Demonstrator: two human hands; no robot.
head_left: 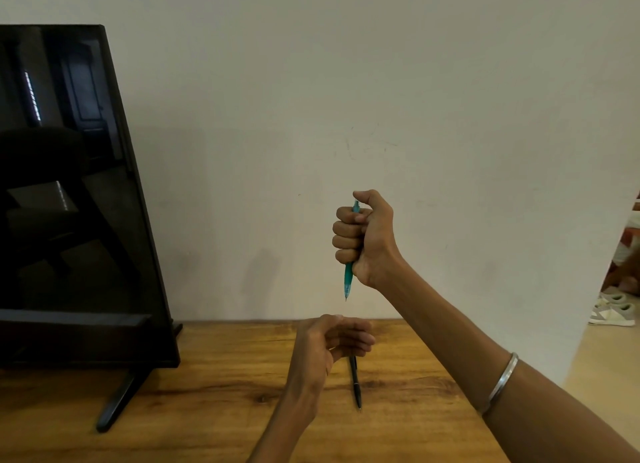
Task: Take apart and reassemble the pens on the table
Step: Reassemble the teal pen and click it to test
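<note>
My right hand (365, 237) is raised in front of the pale wall (346, 81), fist closed around a teal pen (348, 279). All four fingers wrap the barrel and my thumb presses over the top end, so this grip is tight on the pen. The pen stands nearly upright, its tip pointing down, and only the lower part and a bit of the top show outside my fist. A silver bangle (500, 383) sits on that forearm.

My left hand (329, 341) hangs lower, just above the far edge of the wooden desk (207, 410), directly below the teal pen's tip but apart from it. Its fingers are loosely curled and I see nothing in them, so that grip is slack and empty.

A black pen (355, 383) lies on the desk just right of my left wrist, lengthways toward me, its far end hidden behind my left fingers. It touches neither hand.

To the left a dark monitor (76, 185) stands on the desk on its feet. At the far right, past the wall's corner, pale shoes (613, 310) sit on the floor.
</note>
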